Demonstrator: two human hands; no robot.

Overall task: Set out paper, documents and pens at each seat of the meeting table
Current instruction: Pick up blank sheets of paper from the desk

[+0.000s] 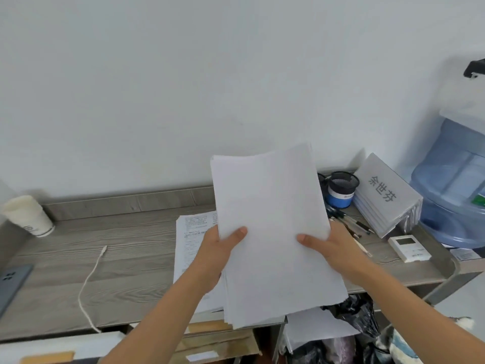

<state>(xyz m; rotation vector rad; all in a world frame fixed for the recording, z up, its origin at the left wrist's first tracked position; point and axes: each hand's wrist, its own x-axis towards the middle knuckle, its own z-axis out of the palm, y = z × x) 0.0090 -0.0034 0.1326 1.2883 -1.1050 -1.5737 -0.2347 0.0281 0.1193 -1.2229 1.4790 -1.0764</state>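
Directly in front of us, we hold a thick stack of blank paper with both hands, lifted above a grey wood-grain desk that stands against a plain pale wall. The sheets are white and unmarked on the face we see, and their edges are slightly fanned and uneven at the top and at the lower corner. Our left hand grasps the stack's left edge and our right hand grasps its right edge. Each thumb lies on the top sheet; the other fingers are hidden underneath.

On the desk just left of the stack, and partly covered by it and by our left arm, lie printed documents; the print is too small to read. To the right, several pens lie loose on the desk, half hidden behind the paper and our right hand. Behind them stands a black mesh pen cup with a blue band, beside a pile of clear name plates lying tilted. A blue water jug at the far right is cut off by the frame edge. A phone at the far left is also cut off.
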